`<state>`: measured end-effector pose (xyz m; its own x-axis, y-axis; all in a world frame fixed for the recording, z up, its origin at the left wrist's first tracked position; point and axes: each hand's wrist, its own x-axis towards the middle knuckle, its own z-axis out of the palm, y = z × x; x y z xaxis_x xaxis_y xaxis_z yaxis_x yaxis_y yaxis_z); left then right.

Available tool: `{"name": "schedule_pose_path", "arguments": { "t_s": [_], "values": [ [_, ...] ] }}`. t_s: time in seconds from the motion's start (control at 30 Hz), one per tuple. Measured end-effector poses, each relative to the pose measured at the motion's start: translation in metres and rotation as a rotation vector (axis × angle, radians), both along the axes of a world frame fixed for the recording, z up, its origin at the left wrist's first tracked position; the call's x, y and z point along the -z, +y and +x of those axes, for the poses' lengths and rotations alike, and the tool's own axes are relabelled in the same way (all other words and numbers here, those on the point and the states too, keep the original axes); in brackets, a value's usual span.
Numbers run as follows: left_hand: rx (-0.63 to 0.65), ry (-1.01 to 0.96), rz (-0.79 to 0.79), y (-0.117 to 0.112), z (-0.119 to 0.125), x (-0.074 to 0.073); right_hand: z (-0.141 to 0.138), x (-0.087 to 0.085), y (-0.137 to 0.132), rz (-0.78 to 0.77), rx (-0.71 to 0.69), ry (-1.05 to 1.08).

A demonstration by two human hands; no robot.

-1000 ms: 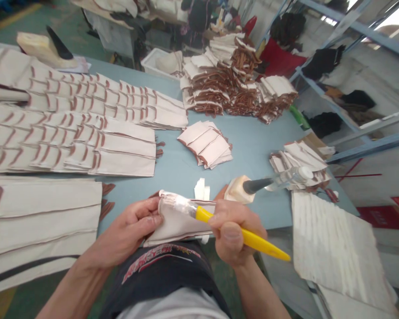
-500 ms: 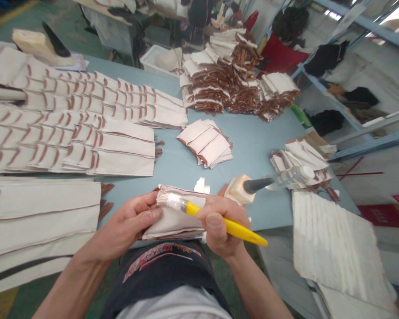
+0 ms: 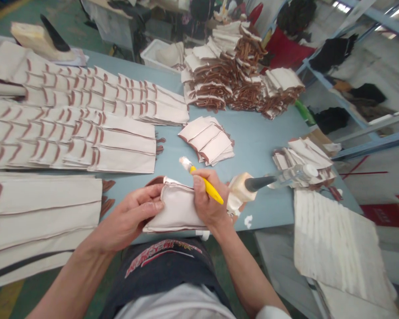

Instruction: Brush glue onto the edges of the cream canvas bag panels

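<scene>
A cream fabric-like panel piece (image 3: 181, 207) with brown edges lies at the table's front edge. My left hand (image 3: 141, 206) grips its left end, thumb on top and fingers curled at the edge. In my right hand (image 3: 211, 197) is a yellow-handled paintbrush (image 3: 210, 188), its white-smeared bristles pointing up and away, clear of the piece. That hand also rests on the right part of the piece, hiding it. Just right of it stands a cream block-shaped container (image 3: 241, 192) with a dark stick-like part leaning out.
Overlapping rows of cream panels (image 3: 126, 153) cover the left side. A small stack (image 3: 209, 139) lies mid-table, with tall brown-edged piles (image 3: 216, 79) behind. At right are a clear bottle (image 3: 294, 175), more pieces (image 3: 310, 153) and a hanging white sheet (image 3: 335, 239). A white bin (image 3: 151, 55) stands behind.
The brush has lifted off the piece's upper left edge, its bristles now pointing away over the table. My right hand has come down onto the piece's right part. My left hand keeps its grip.
</scene>
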<state>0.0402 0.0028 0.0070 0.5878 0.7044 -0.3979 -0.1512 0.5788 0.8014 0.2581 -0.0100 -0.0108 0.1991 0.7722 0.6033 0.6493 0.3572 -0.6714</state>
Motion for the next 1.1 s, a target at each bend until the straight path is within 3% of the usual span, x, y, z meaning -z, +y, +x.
{"name": "schedule_pose_path", "arguments": {
  "t_s": [0.1,0.23,0.47,0.6,0.83,1.1],
  "values": [
    [0.01,0.141,0.151,-0.001,-0.015,0.013,0.005,-0.002,0.009,-0.048,0.076,0.049],
    [0.135,0.391,0.45,-0.009,-0.026,0.026,0.013,-0.007,0.019,-0.131,0.116,0.149],
    [0.154,0.453,0.805,-0.024,-0.006,0.009,0.01,0.004,0.03,-0.168,0.131,0.142],
    [0.167,0.43,0.844,-0.03,-0.004,0.003,0.011,-0.007,0.004,-0.087,0.111,0.203],
    [0.088,0.544,0.869,-0.032,-0.009,0.012,-0.002,-0.038,-0.054,-0.124,-0.067,0.48],
    [0.093,0.538,0.894,-0.034,-0.013,0.009,-0.02,-0.029,-0.088,-0.304,-0.157,0.406]
  ]
}}
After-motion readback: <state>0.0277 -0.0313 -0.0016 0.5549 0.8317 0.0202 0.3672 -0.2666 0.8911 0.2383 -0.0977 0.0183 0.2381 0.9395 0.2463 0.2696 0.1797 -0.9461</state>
